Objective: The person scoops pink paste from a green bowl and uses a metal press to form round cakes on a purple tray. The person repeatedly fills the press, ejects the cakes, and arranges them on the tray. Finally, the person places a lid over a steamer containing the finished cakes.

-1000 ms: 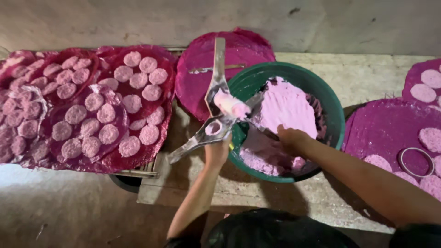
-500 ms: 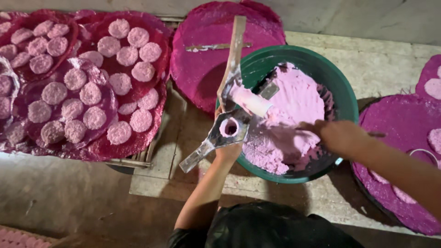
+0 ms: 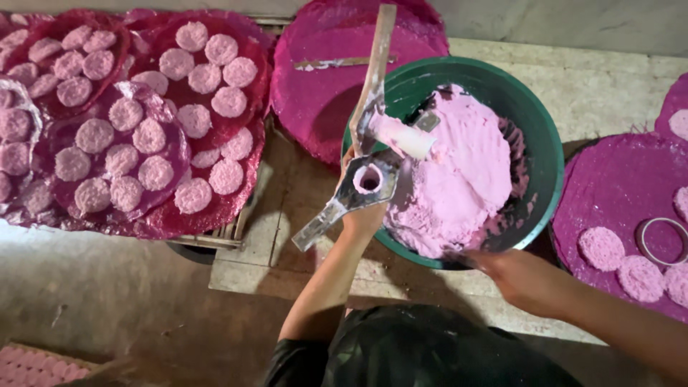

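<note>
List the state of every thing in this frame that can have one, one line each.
Metal press: open, handles spread, cup holds a little pink dough.
Green bowl: upright, partly filled with pink dough.
Left hand: grip closed around the press.
Right hand: empty, at the bowl's near rim.
Metal ring: lying flat on the right mat.
Left mats: covered with pressed discs.

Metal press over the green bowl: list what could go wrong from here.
1. The left hand alone holds the press, open and tilted above the bowl; pink dough on its plunger could drop onto the slab rather than into the bowl.
2. The right hand is at the bowl's near rim, which sits close to the slab's edge; a nudge might tip it.
3. The press's long handle reaches toward the trays of pink discs; a swing may dent them.
</note>
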